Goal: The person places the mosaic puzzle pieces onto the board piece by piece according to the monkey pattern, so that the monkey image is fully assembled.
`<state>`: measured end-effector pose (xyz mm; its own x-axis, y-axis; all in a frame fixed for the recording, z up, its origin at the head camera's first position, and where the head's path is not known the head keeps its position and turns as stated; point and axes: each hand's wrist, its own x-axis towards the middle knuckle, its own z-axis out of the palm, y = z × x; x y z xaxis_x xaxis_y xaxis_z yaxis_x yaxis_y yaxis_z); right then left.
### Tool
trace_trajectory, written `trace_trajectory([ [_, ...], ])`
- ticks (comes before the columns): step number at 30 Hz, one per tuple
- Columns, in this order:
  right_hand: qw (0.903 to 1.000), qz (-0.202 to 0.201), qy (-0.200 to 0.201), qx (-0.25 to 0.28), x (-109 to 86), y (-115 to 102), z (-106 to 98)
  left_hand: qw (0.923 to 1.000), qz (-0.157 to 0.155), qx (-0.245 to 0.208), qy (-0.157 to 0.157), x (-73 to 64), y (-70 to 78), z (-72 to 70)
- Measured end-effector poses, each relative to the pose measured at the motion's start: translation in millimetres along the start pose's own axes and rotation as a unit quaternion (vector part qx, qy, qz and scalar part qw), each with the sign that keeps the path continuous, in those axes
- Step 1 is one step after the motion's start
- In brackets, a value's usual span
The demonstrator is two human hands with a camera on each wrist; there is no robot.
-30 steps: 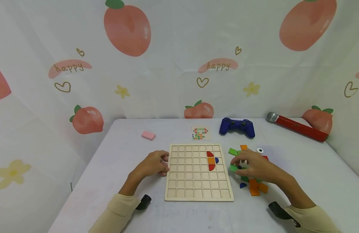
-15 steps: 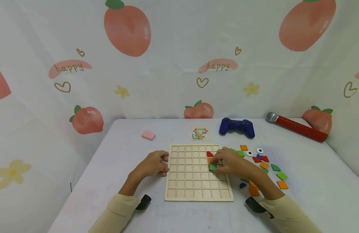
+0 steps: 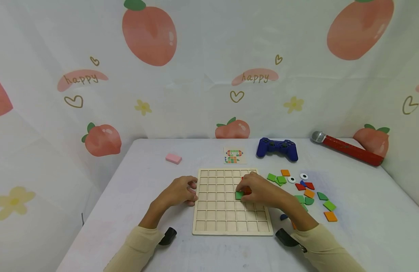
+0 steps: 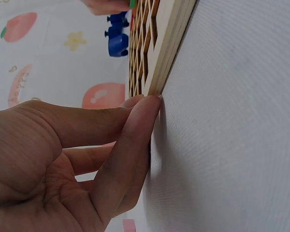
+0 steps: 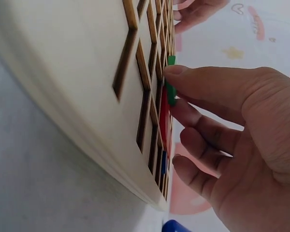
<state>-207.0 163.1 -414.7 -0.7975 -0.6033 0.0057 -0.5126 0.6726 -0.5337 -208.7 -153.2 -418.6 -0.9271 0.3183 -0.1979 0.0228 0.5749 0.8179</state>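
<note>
A pale wooden grid board (image 3: 232,233) lies flat before me. At its left edge my left hand (image 3: 178,191) holds the rim; the left wrist view shows the thumb and a finger (image 4: 140,118) pinching it. Over the right half of the board, my right hand (image 3: 260,191) pinches a green square tile (image 3: 239,195) between thumb and finger. In the right wrist view the green tile stands tilted against the grid, beside a red piece (image 5: 164,113) and a blue piece (image 5: 164,163) lying in cells. The hand covers most of these set pieces in the head view.
Loose tiles, such as an orange square (image 3: 330,216) and a white eye disc (image 3: 303,176), lie right of the board. Behind are a patterned card (image 3: 234,155), a blue game controller (image 3: 277,149), a red microphone (image 3: 352,150) and a pink block (image 3: 173,158).
My right hand has moved left from the loose tiles onto the board, bringing a green tile, then slid slightly further left with it. My left hand has stayed at the board's edge.
</note>
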Motion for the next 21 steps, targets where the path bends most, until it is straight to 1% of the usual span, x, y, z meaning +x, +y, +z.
trace_trajectory([
  [6,1.0000,0.003,0.000,-0.003,-0.2,0.8,0.9,1.0000,0.000,0.005,0.002,0.8,-0.1,0.6],
  [14,1.0000,-0.004,-0.006,0.001,-0.5,1.1,1.0,1.0000,0.002,0.001,0.000,1.1,-1.3,0.1],
  [18,0.9999,0.000,-0.011,0.011,-1.9,1.4,-2.6,1.0000,0.001,-0.004,-0.004,0.6,-0.2,-0.1],
  [21,0.9996,0.012,-0.006,0.024,-3.2,5.6,-8.2,1.0000,0.001,0.000,-0.003,-0.2,0.6,-0.1],
])
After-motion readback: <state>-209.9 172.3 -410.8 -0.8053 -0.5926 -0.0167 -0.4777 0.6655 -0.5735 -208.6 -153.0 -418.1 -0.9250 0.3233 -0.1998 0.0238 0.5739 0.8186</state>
